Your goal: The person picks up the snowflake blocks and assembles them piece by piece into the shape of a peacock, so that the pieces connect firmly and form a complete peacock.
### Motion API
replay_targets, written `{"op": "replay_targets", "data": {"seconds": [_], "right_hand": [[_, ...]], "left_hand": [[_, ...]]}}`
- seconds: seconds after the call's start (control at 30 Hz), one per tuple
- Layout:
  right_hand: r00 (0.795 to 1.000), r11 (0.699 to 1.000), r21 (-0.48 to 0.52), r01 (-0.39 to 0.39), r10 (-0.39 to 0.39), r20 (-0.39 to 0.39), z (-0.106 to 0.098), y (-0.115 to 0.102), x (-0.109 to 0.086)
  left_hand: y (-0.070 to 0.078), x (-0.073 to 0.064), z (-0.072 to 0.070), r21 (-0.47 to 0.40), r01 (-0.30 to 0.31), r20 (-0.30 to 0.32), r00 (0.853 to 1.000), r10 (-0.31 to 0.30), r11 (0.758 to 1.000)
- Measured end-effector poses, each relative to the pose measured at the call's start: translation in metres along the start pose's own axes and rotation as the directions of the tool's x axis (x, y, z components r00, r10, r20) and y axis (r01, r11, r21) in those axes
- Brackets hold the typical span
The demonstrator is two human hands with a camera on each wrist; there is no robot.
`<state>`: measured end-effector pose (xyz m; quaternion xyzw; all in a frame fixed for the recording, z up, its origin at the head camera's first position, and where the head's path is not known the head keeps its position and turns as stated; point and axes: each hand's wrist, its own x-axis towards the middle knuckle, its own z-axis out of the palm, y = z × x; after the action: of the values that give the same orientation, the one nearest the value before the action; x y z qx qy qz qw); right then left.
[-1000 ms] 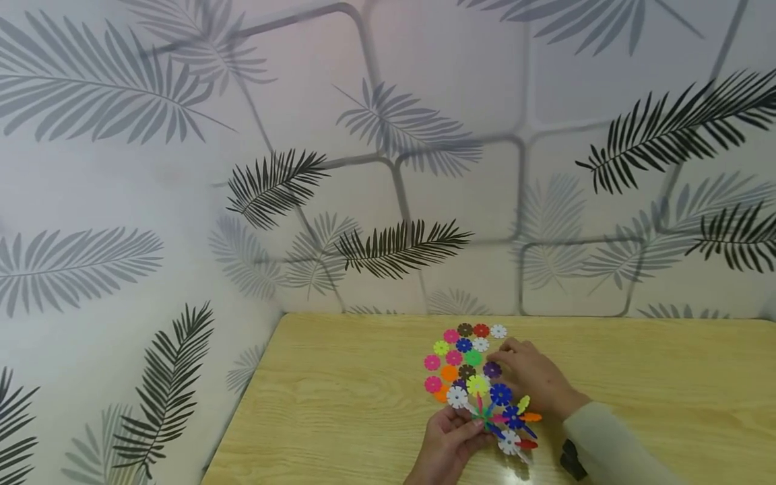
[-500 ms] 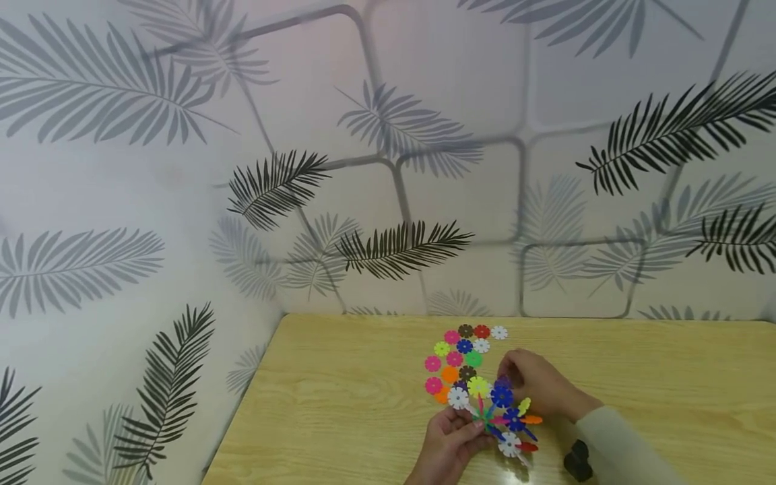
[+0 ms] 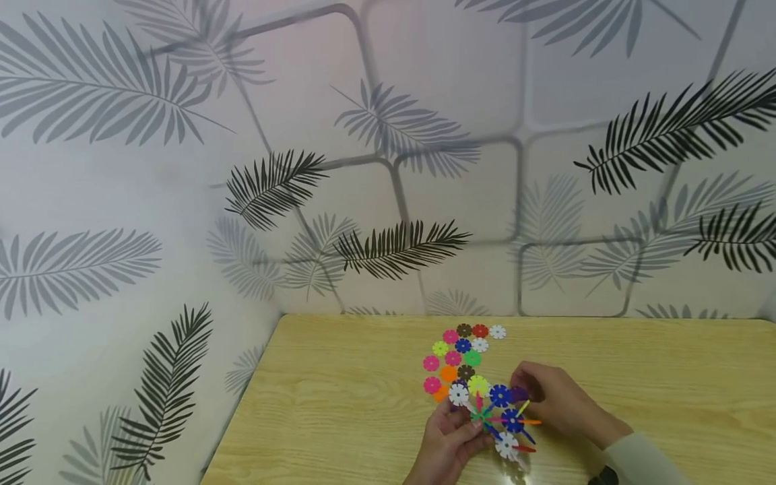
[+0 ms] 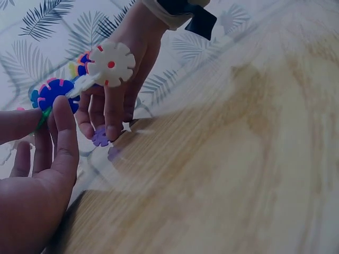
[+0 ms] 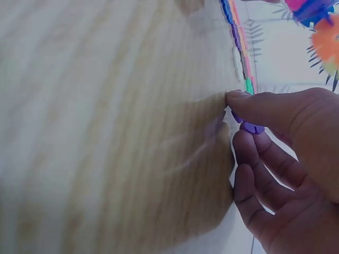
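Observation:
My left hand (image 3: 450, 436) pinches a cluster of interlocked plastic snowflake discs (image 3: 512, 421) between thumb and fingers, low in the head view. White, blue, yellow, red and orange discs spread out from a green one (image 3: 481, 417) at the fingertips. Just right of the cluster, my right hand (image 3: 560, 403) pinches a single purple snowflake disc (image 3: 519, 395) by thumb and fingers. This purple disc (image 4: 100, 136) shows below the right fingers in the left wrist view, close over the table. Thumb and fingertips partly cover the same disc (image 5: 252, 128) in the right wrist view.
Loose snowflake discs in many colours lie flat behind the left hand, among them a red one (image 3: 480, 331) and a green one (image 3: 471, 358). The wooden table (image 3: 327, 391) meets a leaf-patterned wall (image 3: 461, 195) at the back.
The right hand has picked up the purple disc beside the loose discs and drawn it right and toward the person. The left hand with its cluster has stayed nearly in place.

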<state>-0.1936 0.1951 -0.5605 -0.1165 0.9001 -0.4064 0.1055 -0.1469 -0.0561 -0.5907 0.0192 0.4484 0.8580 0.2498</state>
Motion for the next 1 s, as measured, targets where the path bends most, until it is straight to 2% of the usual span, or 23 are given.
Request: {"op": "replay_targets", "data": {"seconds": [0.13, 0.3, 0.4, 0.57, 0.73, 0.87, 1.0], "right_hand": [[1.000, 1.000, -0.004, 0.026, -0.026, -0.017, 0.000, 0.003, -0.007], [0.999, 1.000, 0.002, 0.020, -0.020, -0.037, 0.000, 0.005, -0.014], [0.996, 0.999, 0.003, 0.045, -0.044, -0.073, -0.002, 0.009, -0.021], [0.975, 0.994, 0.006, 0.108, -0.105, -0.197, -0.006, 0.015, -0.038], [0.943, 0.994, -0.002, 0.114, -0.109, -0.315, -0.012, 0.010, -0.053], [0.936, 0.994, 0.042, 0.099, -0.079, -0.344, -0.017, 0.001, -0.061], [0.933, 0.990, 0.081, 0.117, -0.081, -0.352, -0.020, -0.005, -0.067]], "left_hand": [[0.001, 0.000, -0.001, -0.008, -0.015, 0.009, 1.000, 0.015, 1.000], [0.000, -0.001, -0.001, -0.015, -0.015, 0.016, 1.000, 0.015, 1.000], [0.000, -0.001, -0.001, -0.004, -0.017, 0.020, 1.000, 0.017, 1.000], [0.001, -0.001, -0.001, 0.031, -0.018, 0.024, 1.000, 0.017, 0.999], [0.002, -0.001, -0.001, 0.056, -0.031, 0.033, 0.999, 0.029, 0.998], [0.002, -0.001, -0.001, 0.062, -0.034, 0.028, 0.999, 0.033, 0.997], [0.001, 0.000, -0.001, 0.054, -0.027, 0.018, 1.000, 0.026, 0.998]]}}
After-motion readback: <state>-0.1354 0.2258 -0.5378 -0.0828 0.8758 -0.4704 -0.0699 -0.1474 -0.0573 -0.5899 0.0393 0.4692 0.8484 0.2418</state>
